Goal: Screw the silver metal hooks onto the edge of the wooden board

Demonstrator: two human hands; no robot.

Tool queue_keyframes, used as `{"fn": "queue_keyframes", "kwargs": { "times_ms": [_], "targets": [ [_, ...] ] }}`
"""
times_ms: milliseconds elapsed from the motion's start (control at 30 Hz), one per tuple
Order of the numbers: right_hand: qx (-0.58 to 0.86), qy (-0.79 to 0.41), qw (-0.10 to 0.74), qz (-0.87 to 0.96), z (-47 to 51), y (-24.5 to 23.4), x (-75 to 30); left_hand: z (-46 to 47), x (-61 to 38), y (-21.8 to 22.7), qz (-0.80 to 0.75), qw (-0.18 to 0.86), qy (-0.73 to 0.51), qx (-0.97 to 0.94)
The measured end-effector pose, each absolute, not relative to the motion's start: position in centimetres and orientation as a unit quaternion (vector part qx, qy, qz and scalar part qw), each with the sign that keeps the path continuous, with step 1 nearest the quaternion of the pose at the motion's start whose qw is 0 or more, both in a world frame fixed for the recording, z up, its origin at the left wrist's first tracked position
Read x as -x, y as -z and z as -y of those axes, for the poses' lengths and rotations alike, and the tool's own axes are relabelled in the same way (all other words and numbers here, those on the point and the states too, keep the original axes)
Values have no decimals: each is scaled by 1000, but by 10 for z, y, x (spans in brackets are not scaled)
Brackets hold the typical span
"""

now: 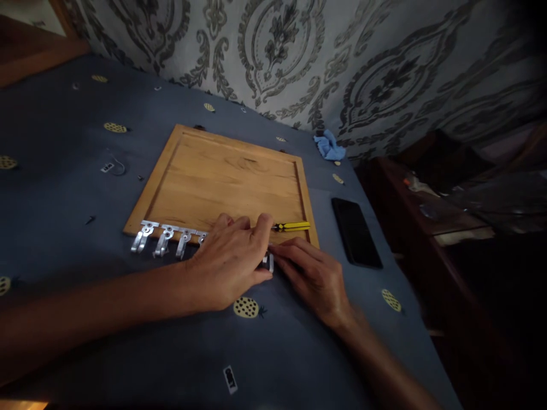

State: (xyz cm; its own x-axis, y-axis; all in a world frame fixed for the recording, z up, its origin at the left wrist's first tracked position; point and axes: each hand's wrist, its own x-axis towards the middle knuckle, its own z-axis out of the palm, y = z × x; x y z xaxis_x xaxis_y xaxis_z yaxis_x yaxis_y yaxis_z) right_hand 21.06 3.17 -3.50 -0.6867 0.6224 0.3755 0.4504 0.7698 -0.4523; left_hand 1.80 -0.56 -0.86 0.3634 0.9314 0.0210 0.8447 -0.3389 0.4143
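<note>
A wooden board with a raised border lies on the cloth-covered table. Along its near edge runs a metal hook rail with several silver hooks hanging past the edge. My left hand grips the rail's right part, fingers over the top and thumb below, hiding some hooks. The closed fingertips of my right hand meet at the rail's right end; whatever they pinch is hidden. Just beyond my hands, a yellow and black screwdriver lies on the board, its tip covered by my left hand.
A black phone lies right of the board. A crumpled blue cloth is near the patterned wall. Left of the board are a small dark screw and another small dark piece. Dark furniture stands beyond the table's right edge.
</note>
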Motion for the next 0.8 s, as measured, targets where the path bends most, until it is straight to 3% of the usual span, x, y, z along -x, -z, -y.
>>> {"fn": "queue_keyframes", "kwargs": {
  "times_ms": [400,500,633,800],
  "targets": [
    [340,-167,295,877,-48,28,-230,6,-19,9,-558,167,-124,-803],
    [354,-62,221,907,-68,24,-234,6,-18,8,-556,170,-123,-804],
    [343,-27,122,931,-83,27,-235,6,-18,8,-555,169,-126,-804],
    [354,-94,177,913,-78,27,-237,6,-17,7,-555,161,-125,-807]
  ]
}}
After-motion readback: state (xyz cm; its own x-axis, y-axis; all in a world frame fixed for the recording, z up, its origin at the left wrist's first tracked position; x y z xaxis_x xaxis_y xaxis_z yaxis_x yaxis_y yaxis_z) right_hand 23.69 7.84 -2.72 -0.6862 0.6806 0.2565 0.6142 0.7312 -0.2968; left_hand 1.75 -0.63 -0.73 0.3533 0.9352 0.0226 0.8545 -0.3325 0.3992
